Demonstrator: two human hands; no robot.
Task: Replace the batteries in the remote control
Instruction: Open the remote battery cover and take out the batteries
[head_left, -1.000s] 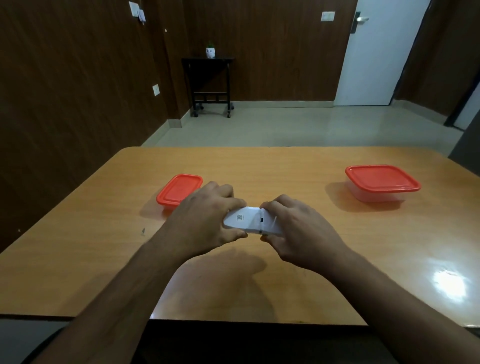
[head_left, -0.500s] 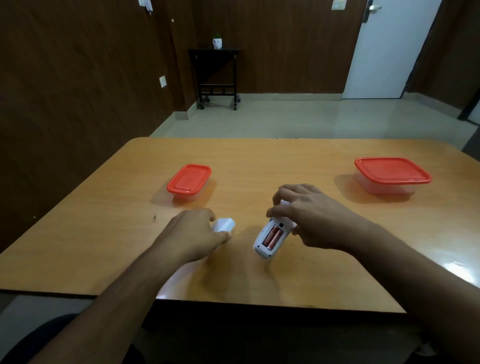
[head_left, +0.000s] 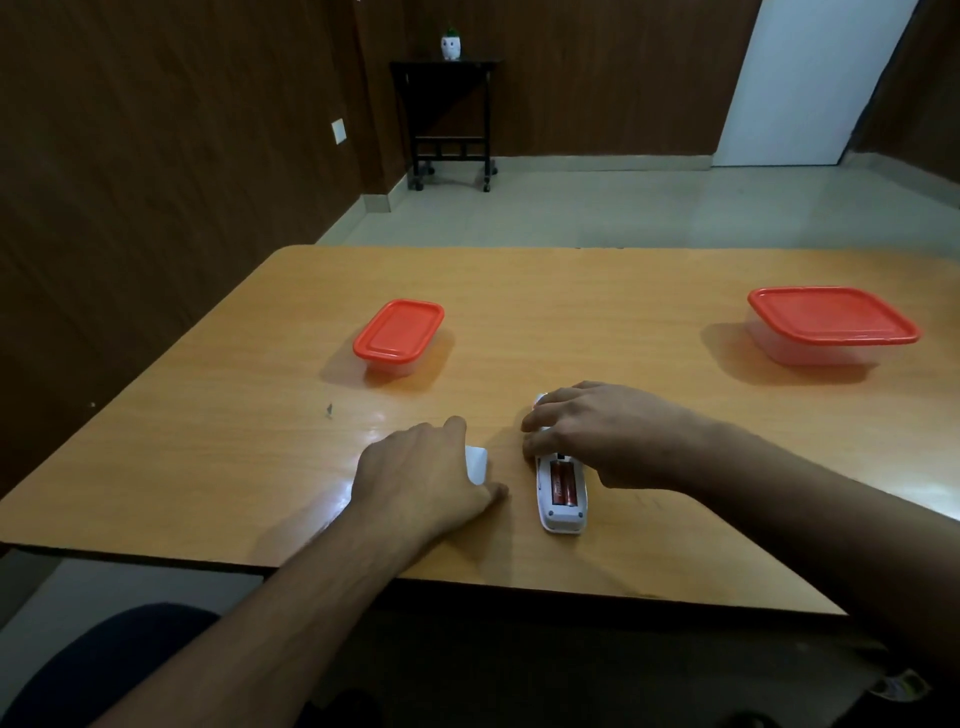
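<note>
The white remote control (head_left: 562, 514) lies on the wooden table (head_left: 613, 317) near its front edge, back side up. Its battery compartment is open and two red-orange batteries (head_left: 563, 486) sit inside. My right hand (head_left: 608, 431) grips the remote's far end, its fingers curled over it and hiding that part. To the left, the white battery cover (head_left: 478, 462) rests on the table. My left hand (head_left: 421, 483) holds the cover between thumb and fingers and hides most of it.
A small clear container with a red lid (head_left: 399, 332) stands at the left middle of the table. A larger one (head_left: 831, 322) stands at the far right. A small dark speck (head_left: 328, 410) lies left of my hands.
The cover came off the remote and the hands parted. Since then the remote has gone from tilted in the air to flat on the table, and the cover has come down beside it.
</note>
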